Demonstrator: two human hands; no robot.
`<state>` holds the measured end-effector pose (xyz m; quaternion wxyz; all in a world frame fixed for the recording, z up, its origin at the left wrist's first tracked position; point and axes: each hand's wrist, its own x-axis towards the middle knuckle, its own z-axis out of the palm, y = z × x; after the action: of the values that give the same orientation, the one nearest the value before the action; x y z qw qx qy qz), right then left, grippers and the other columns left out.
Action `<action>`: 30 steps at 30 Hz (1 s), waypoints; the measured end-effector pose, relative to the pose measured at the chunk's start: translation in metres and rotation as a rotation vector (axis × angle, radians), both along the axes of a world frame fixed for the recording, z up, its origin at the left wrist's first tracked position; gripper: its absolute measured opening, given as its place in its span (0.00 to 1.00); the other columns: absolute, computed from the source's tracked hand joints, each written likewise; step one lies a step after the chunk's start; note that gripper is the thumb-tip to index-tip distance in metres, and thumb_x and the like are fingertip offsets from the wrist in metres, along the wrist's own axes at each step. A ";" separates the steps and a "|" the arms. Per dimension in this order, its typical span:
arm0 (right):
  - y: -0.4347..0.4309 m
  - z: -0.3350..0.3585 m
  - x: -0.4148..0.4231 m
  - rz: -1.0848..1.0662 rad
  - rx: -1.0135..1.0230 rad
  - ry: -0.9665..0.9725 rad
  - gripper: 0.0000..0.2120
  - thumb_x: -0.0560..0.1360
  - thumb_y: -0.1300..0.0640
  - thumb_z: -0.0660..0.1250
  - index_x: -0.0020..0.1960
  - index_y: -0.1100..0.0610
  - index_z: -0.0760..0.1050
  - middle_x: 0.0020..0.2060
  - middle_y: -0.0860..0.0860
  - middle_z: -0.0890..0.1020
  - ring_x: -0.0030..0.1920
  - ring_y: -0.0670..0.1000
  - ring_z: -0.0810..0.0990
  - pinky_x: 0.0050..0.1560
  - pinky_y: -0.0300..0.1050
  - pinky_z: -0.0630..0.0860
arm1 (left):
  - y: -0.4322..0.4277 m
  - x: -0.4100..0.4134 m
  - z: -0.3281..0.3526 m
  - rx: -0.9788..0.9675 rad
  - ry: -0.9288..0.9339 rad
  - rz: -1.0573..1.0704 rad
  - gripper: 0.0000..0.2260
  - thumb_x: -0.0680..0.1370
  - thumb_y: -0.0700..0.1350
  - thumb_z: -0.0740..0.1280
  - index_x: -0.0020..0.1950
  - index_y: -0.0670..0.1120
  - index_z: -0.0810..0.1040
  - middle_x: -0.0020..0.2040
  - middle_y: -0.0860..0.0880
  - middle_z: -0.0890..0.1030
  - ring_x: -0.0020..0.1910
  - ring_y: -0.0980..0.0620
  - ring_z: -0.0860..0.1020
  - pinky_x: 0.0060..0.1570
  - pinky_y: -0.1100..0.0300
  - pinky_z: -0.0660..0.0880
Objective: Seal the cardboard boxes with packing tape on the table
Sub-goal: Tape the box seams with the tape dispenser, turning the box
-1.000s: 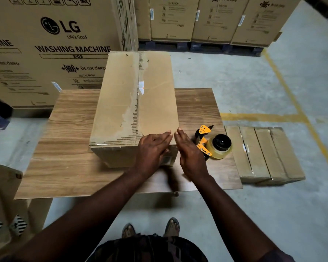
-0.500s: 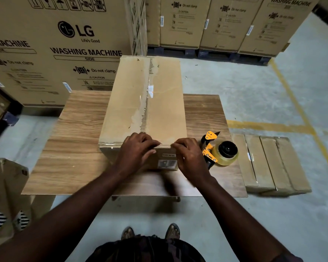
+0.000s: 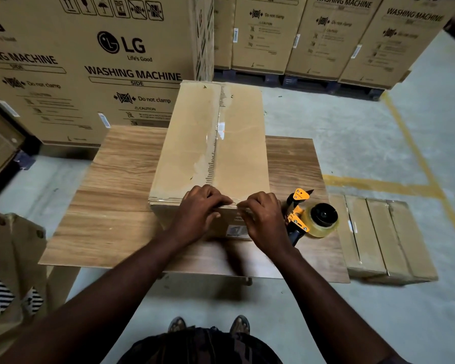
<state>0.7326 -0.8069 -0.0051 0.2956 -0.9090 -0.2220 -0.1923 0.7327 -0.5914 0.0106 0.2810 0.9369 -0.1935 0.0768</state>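
A long cardboard box (image 3: 195,143) lies on the wooden table (image 3: 111,206), with clear tape running along its centre seam. My left hand (image 3: 200,214) and my right hand (image 3: 265,222) meet at the near top edge of the box, just right of the seam. The fingers of both hands are curled over that edge, where the tape end folds down onto the front face. A yellow tape dispenser (image 3: 310,216) with a roll of clear tape lies on the table just right of my right hand, and nothing holds it.
A flat bundle of folded cardboard (image 3: 384,237) lies on the floor right of the table. Large washing machine cartons (image 3: 90,61) stand behind and to the left, and more stand on pallets (image 3: 326,35) at the back. Another carton (image 3: 8,258) is at near left.
My fingers lay flat on the box top a second ago. Both hands have since slid to the near edge and curled over it. The view has shifted slightly.
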 end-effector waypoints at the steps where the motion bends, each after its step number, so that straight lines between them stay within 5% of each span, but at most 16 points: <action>1: -0.001 0.000 0.000 0.008 -0.005 0.017 0.11 0.72 0.65 0.74 0.52 0.56 0.82 0.47 0.51 0.77 0.49 0.55 0.73 0.47 0.52 0.71 | 0.003 0.000 0.001 -0.001 0.018 -0.013 0.22 0.70 0.38 0.76 0.62 0.53 0.81 0.54 0.52 0.77 0.53 0.49 0.73 0.53 0.54 0.72; 3: 0.001 0.004 0.000 -0.001 -0.022 0.049 0.13 0.69 0.66 0.74 0.51 0.55 0.81 0.47 0.50 0.77 0.49 0.55 0.74 0.47 0.52 0.71 | 0.011 -0.002 0.003 -0.007 0.015 -0.016 0.19 0.71 0.42 0.77 0.61 0.52 0.81 0.55 0.53 0.77 0.54 0.50 0.73 0.53 0.54 0.71; 8: 0.019 0.013 0.006 -0.059 -0.003 0.061 0.07 0.75 0.49 0.75 0.47 0.51 0.80 0.44 0.48 0.77 0.47 0.54 0.74 0.47 0.51 0.69 | 0.041 -0.004 0.002 0.007 -0.063 0.123 0.10 0.76 0.58 0.66 0.53 0.56 0.82 0.51 0.57 0.78 0.53 0.52 0.74 0.51 0.53 0.67; 15: 0.020 0.005 -0.001 -0.098 -0.069 0.070 0.13 0.70 0.55 0.76 0.53 0.49 0.81 0.48 0.47 0.77 0.50 0.54 0.74 0.48 0.50 0.68 | 0.047 -0.002 -0.004 0.005 -0.036 0.095 0.09 0.76 0.53 0.71 0.55 0.56 0.80 0.53 0.56 0.77 0.54 0.51 0.73 0.52 0.51 0.68; 18: 0.037 0.013 0.003 -0.093 -0.064 0.106 0.11 0.70 0.48 0.75 0.52 0.48 0.80 0.48 0.46 0.78 0.50 0.52 0.73 0.47 0.49 0.66 | 0.048 -0.004 -0.008 0.043 -0.045 0.093 0.14 0.74 0.46 0.75 0.58 0.56 0.78 0.55 0.56 0.76 0.55 0.50 0.72 0.51 0.53 0.65; 21: 0.060 0.016 0.008 -0.027 -0.050 0.131 0.09 0.73 0.45 0.72 0.48 0.49 0.81 0.46 0.47 0.78 0.49 0.52 0.73 0.46 0.47 0.63 | 0.050 -0.004 -0.006 0.033 -0.045 0.089 0.13 0.74 0.50 0.73 0.57 0.57 0.78 0.55 0.57 0.76 0.54 0.51 0.72 0.51 0.53 0.67; 24: 0.065 0.012 0.010 -0.028 -0.010 0.143 0.07 0.73 0.48 0.74 0.47 0.50 0.81 0.45 0.47 0.78 0.48 0.53 0.73 0.46 0.46 0.62 | 0.050 -0.004 -0.002 0.008 -0.041 0.094 0.10 0.75 0.56 0.70 0.56 0.58 0.79 0.53 0.59 0.76 0.53 0.53 0.73 0.51 0.54 0.68; 30: 0.060 0.013 0.006 -0.039 -0.039 0.213 0.15 0.67 0.58 0.78 0.51 0.48 0.81 0.48 0.46 0.77 0.51 0.53 0.72 0.48 0.48 0.64 | 0.056 0.000 0.001 -0.017 0.033 0.040 0.17 0.70 0.46 0.78 0.57 0.56 0.81 0.54 0.58 0.76 0.53 0.53 0.73 0.53 0.55 0.69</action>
<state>0.7390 -0.7472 0.0078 0.2962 -0.9340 -0.1755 -0.0957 0.7323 -0.5358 0.0112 0.2905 0.9393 -0.1695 0.0683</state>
